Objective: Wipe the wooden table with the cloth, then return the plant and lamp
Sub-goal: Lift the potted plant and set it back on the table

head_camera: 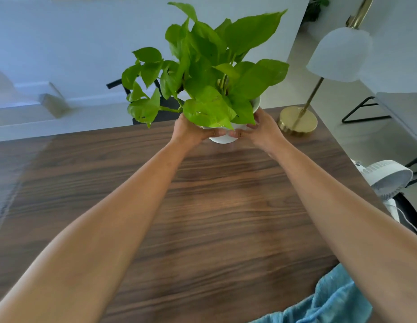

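Note:
A leafy green plant (207, 73) in a white pot (222, 139) is at the far middle of the wooden table (202, 206). My left hand (191, 131) grips the pot's left side and my right hand (261, 129) grips its right side, thumbs meeting at the front. I cannot tell whether the pot's base touches the table. The lamp, with a brass base (297, 122) and a white shade (340, 54), stands on the table's far right corner. A blue cloth (330, 299) lies at the near right edge, partly under my right forearm.
A dark chair (156, 108) stands behind the table's far edge. A white fan (386, 180) sits on the floor to the right, beside a grey seat with black legs (400, 108). The wall runs along the back.

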Demonstrator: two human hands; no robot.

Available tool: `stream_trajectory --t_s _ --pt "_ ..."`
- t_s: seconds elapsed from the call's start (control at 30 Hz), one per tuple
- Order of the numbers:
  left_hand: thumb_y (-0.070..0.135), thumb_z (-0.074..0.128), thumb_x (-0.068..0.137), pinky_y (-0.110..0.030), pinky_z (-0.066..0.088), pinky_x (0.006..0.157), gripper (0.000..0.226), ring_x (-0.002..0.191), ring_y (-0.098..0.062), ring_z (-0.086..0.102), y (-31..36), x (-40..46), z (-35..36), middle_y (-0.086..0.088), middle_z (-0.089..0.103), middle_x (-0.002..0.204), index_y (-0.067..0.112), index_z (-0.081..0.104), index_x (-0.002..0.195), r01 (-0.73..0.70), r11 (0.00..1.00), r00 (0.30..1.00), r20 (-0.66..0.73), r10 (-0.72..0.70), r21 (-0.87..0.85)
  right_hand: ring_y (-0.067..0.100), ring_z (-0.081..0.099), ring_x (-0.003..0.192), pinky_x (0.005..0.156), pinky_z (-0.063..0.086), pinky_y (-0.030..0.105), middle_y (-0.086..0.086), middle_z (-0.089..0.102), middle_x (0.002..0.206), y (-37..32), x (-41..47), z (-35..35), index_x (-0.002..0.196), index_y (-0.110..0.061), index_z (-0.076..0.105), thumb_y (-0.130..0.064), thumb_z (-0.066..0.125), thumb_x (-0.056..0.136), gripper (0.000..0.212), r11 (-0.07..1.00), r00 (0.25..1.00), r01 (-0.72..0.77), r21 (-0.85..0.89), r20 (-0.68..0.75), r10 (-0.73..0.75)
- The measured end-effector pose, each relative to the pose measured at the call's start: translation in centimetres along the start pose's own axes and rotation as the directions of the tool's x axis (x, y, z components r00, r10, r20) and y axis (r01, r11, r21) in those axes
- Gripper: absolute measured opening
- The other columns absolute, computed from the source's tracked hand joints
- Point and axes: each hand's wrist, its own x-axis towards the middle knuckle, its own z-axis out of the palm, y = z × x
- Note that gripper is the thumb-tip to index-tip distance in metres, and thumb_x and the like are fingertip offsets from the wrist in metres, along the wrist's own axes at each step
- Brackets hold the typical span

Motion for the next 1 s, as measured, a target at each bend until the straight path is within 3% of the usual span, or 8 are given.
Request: stream_trajectory --t_s 0.17,0.3,0.5,0.57,0.67,0.9,1.0 --pt "0.039 0.097 0.052 -0.04 0.053 0.097 0.077 0.111 -0.014 0.064 1.6 -4.1 -2.4 0.003 0.071 0.117 0.02 0.064 0.119 -0.025 0.999 0.996 -0.08 0.029 0.049 0.011 0.062 0.115 0.079 0.049 0.005 0.004 0.061 0.136 -2.4 -1.9 1.3 0.143 -0.011 0.047 -0.016 0.09 0.071 0.085 0.997 0.995 0.078 0.018 0.061 -0.079" --pt "0.049 0.096 0.042 -0.041 0.053 0.098 0.089 0.113 -0.013 0.064 1.7 -8.9 -4.2 0.005 0.07 0.117 0.021 0.063 0.12 0.013 0.998 0.983 -0.182 -0.003 0.056 0.014 0.06 0.123 0.089 0.05 0.009 0.001 0.063 0.136 -3.6 -4.7 3.1 0.143 -0.015 0.048 -0.028 0.092 0.068 0.088 0.993 0.982 0.121 0.005 0.143 -0.12" --pt "0.054 0.095 0.038 -0.042 0.054 0.095 0.096 0.112 -0.015 0.064 0.8 -16.6 -7.1 0.004 0.07 0.118 0.021 0.063 0.123 0.088 0.992 0.953 -0.296 -0.059 0.086 0.018 0.06 0.125 0.101 0.052 0.038 -0.004 0.063 0.136 -4.4 -9.2 7.1 0.139 -0.025 0.051 -0.032 0.093 0.065 0.086 0.989 0.955 0.141 0.048 0.257 -0.149" --pt "0.062 0.091 0.03 -0.042 0.055 0.093 0.103 0.11 -0.014 0.065 0.1 -18.7 -7.8 0.005 0.071 0.115 0.021 0.064 0.121 0.104 0.992 0.942 -0.328 -0.075 0.07 0.018 0.06 0.125 0.1 0.053 0.033 -0.003 0.064 0.135 -4.5 -10.5 8.4 0.139 -0.023 0.051 -0.03 0.092 0.067 0.083 0.987 0.944 0.152 0.043 0.291 -0.158" --pt "0.065 0.089 0.025 -0.042 0.056 0.093 0.108 0.109 -0.014 0.065 -0.8 -21.5 -8.8 0.005 0.071 0.114 0.021 0.064 0.121 0.145 0.988 0.921 -0.373 -0.115 0.051 0.018 0.06 0.125 0.086 0.053 0.012 0.0 0.063 0.136 -4.8 -12.3 10.3 0.14 -0.019 0.051 -0.026 0.092 0.069 0.082 0.987 0.93 0.15 0.053 0.331 -0.159" --pt "0.073 0.087 0.017 -0.044 0.055 0.093 0.116 0.11 -0.015 0.066 -3.5 -25.8 -9.9 0.003 0.072 0.114 0.022 0.065 0.119 0.189 0.982 0.893 -0.418 -0.168 0.008 0.014 0.058 0.126 0.097 0.053 0.024 -0.003 0.062 0.137 -4.0 -15.5 13.5 0.145 -0.019 0.045 -0.021 0.091 0.07 0.088 0.991 0.912 0.117 0.068 0.387 -0.135" --pt "0.066 0.091 0.022 -0.043 0.056 0.093 0.105 0.109 -0.013 0.066 -4.2 -26.7 -9.7 0.004 0.072 0.113 0.024 0.066 0.115 0.205 0.979 0.89 -0.416 -0.189 -0.007 0.012 0.055 0.124 0.079 0.045 0.0 -0.003 0.061 0.138 -3.6 -16.3 13.9 0.147 -0.018 0.044 -0.02 0.09 0.072 0.088 0.993 0.912 0.113 0.031 0.394 -0.116"
